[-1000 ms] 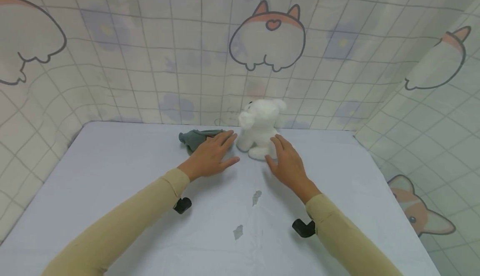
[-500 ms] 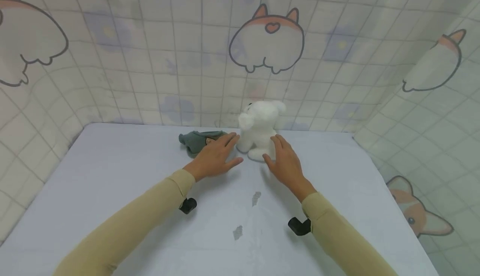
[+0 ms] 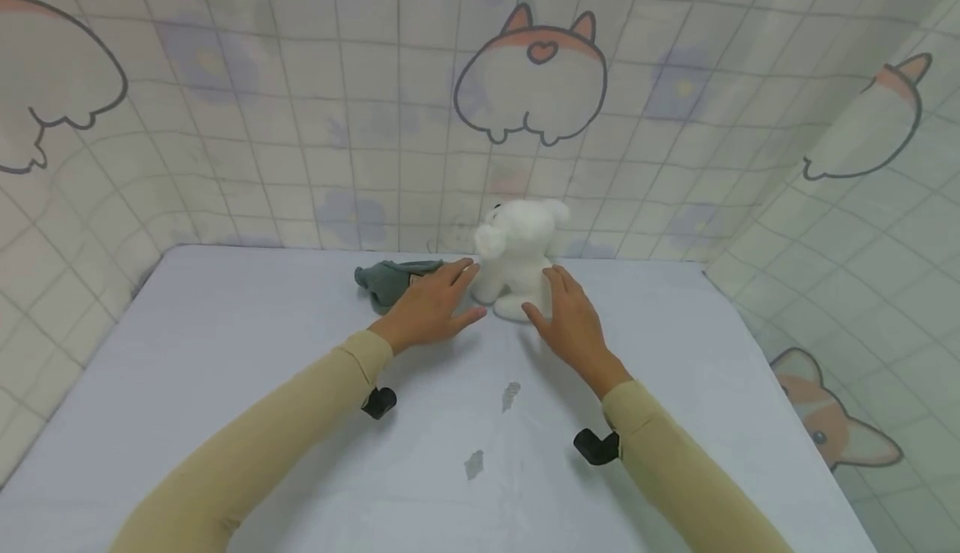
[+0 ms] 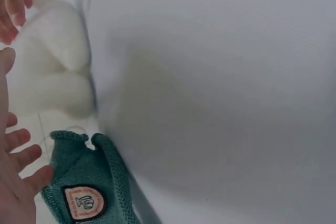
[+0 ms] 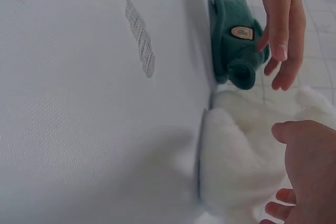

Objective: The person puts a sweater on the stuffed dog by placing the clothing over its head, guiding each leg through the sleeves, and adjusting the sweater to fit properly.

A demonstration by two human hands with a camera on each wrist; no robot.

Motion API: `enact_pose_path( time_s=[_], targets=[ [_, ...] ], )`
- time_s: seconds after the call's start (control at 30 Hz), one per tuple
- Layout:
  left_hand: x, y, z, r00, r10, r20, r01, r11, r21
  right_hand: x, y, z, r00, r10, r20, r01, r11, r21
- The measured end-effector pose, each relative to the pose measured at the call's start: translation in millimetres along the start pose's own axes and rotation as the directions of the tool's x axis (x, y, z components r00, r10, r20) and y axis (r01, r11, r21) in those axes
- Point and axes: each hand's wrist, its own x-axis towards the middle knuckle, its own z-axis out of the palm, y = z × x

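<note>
A white plush dog (image 3: 517, 236) sits upright at the table's far edge, turned toward the left. To its left lies a small green knitted doll sweater (image 3: 384, 284) with a pale patch (image 4: 85, 202) on it. My left hand (image 3: 429, 303), fingers extended and thumb apart, is beside the plush and overlaps part of the sweater in the head view. On the other side, my right hand (image 3: 573, 319) has its fingertips right at the plush's body, thumb spread toward its foot. Neither hand grips anything.
The white table (image 3: 247, 336) has two grey worn patches, such as the nearer scuff (image 3: 474, 465). A tiled-pattern curtain (image 3: 360, 119) with corgi drawings hangs behind and along both sides. Black wrist-camera mounts (image 3: 597, 446) stick out under the sleeves.
My left hand has shifted slightly right, toward the plush, and my right hand slightly left. The plush dog and the sweater have stayed in place.
</note>
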Motion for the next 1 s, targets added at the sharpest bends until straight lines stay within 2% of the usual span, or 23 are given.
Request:
enact_pose_path(
  time_s=[0.23, 0.47, 0.67, 0.8, 1.0],
  targets=[
    [5.6, 1.3, 6.2, 0.999, -0.033, 0.028, 0.036, 0.995, -0.098, 2.3, 5.9, 7.9, 1.000, 0.015, 0.002, -0.015, 1.000, 0.027],
    [14.4, 6.1, 14.0, 0.993, -0.082, 0.087, 0.099, 0.971, -0.219, 3.6, 16.0, 12.1, 0.999, 0.035, 0.010, -0.036, 0.998, 0.052],
    [20.7, 6.8, 16.8, 0.987, -0.118, 0.107, 0.142, 0.955, -0.259, 7.0, 18.0, 18.4, 0.997, 0.068, 0.041, -0.071, 0.994, 0.079],
    [25.1, 5.7, 21.5, 0.987, -0.122, 0.108, 0.149, 0.944, -0.295, 10.2, 16.1, 19.7, 0.994, 0.100, 0.042, -0.103, 0.991, 0.089],
    [29.4, 5.4, 29.1, 0.987, -0.135, 0.091, 0.157, 0.934, -0.321, 19.5, 13.4, 14.3, 0.985, 0.147, 0.089, -0.157, 0.981, 0.112]
  ],
)
